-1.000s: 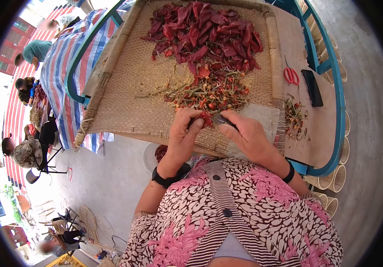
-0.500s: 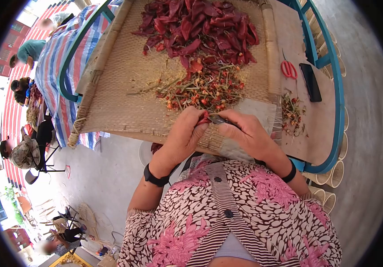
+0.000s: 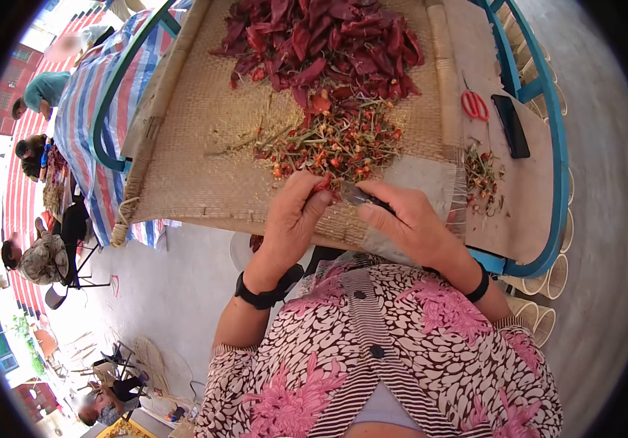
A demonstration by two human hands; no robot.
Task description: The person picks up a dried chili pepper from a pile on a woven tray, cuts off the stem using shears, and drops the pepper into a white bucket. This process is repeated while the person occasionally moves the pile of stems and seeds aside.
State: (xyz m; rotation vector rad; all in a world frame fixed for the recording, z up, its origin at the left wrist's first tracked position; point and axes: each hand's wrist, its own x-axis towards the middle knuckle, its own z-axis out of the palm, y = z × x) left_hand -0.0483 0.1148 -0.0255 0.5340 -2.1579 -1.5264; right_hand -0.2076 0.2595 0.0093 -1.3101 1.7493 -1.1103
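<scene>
Between the thumb and fingers of my left hand (image 3: 293, 213) is a small red chili (image 3: 322, 184), held over the near edge of the woven tray (image 3: 204, 186). My right hand (image 3: 409, 219) grips a small dark-handled blade (image 3: 355, 194), its metal part pointing left toward the chili. Just beyond both hands lies a heap of green stems and orange-red caps (image 3: 336, 150). Farther back on the tray is a large pile of dark red dried chilies (image 3: 321, 47). A grey cloth patch (image 3: 420, 182) lies beside my right hand.
Red-handled scissors (image 3: 474, 105), a black phone (image 3: 511, 128) and a small stem pile (image 3: 482, 175) rest on the board at right, inside a teal metal frame (image 3: 558, 175). Several people are at the left, near a striped sheet (image 3: 84, 124). Baskets (image 3: 544, 325) stand below right.
My left hand has shifted slightly left, leaving a wider gap to my right hand. The blade shows more clearly between them.
</scene>
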